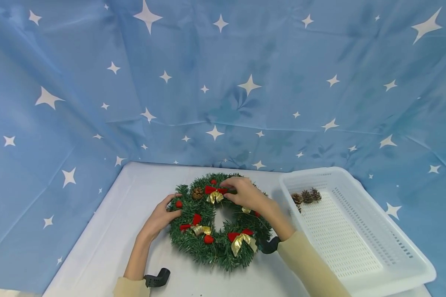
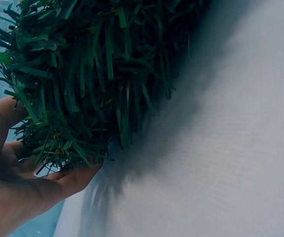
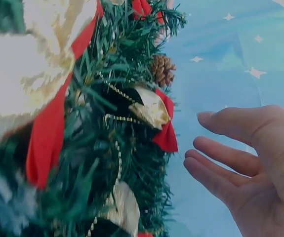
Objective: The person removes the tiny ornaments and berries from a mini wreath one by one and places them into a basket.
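A green artificial Christmas wreath lies on the white table, trimmed with red and gold bows, red berries and a pine cone. My left hand grips its left edge; in the left wrist view, fingers curl under the green tinsel and the thumb lies behind it. Over the wreath's far part, my right hand is beside a red and gold bow. The right wrist view shows a gap between those loosely bent fingers and the bow, with nothing held. Gold bead strings run through the tinsel.
To the right stands a white plastic basket with several pine cones at its far left corner. A blue curtain with white stars hangs behind the table. Black wrist devices are on both forearms.
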Demonstrator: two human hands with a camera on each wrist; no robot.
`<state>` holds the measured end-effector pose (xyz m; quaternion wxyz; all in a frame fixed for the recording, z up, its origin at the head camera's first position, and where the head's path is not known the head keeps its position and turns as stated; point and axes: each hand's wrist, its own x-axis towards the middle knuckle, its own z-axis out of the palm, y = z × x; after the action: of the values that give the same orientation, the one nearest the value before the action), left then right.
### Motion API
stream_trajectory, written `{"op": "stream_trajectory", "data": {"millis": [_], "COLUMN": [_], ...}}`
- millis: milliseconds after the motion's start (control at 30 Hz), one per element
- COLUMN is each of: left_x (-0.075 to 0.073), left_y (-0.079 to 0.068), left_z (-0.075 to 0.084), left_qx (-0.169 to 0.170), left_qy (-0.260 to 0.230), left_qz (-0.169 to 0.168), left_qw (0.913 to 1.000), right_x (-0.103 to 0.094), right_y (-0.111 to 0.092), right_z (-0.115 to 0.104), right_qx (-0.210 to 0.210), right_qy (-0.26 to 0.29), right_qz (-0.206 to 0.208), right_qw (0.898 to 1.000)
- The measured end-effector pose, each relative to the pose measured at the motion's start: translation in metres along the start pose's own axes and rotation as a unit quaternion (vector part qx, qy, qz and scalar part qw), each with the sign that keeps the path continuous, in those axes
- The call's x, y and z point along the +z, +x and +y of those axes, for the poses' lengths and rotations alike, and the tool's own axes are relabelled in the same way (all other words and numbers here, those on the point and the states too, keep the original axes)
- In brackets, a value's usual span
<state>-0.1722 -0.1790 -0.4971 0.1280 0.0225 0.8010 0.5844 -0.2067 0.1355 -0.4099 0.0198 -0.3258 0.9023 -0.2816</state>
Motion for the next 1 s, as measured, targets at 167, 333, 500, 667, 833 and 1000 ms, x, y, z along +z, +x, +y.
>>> {"op": "stream_trajectory", "data": {"millis": [167, 333, 500, 667, 833, 1000], "left_x": [0.0, 0.0, 0.0, 0.001, 0.001, 0.001], "left_y": [0.001, 0.001, 0.002, 0.001, 0.001, -0.001], "left_z": [-0.001, -0.001, -0.002, -0.001, 0.0, 0.0], "left_qx": [-0.003, 0.0, -0.003, -0.001, -0.002, -0.001], "left_qy": [-0.001, -0.003, 0.003, 0.007, 0.005, 0.009], "left_qz": [-0.001, -0.004, 0.001, 0.007, 0.008, 0.01], "left_qw": [1.0, 1.0, 1.0, 1.0, 1.0, 0.9999], "right_x": [0.007, 0.014, 0.021, 0.024, 0.027, 0.03], "right_y": [0.009, 0.016, 0.02, 0.024, 0.029, 0.037], "right_z": [-0.004, -0.005, -0.007, -0.008, -0.01, -0.014], "right_qx": [-0.008, -0.02, -0.027, -0.036, -0.043, -0.042], "right_qy": [0.013, 0.019, 0.037, 0.045, 0.048, 0.044], "right_qz": [-0.007, -0.001, 0.0, -0.003, -0.008, -0.021], "right_qw": [1.0, 1.0, 0.999, 0.998, 0.998, 0.998]}}
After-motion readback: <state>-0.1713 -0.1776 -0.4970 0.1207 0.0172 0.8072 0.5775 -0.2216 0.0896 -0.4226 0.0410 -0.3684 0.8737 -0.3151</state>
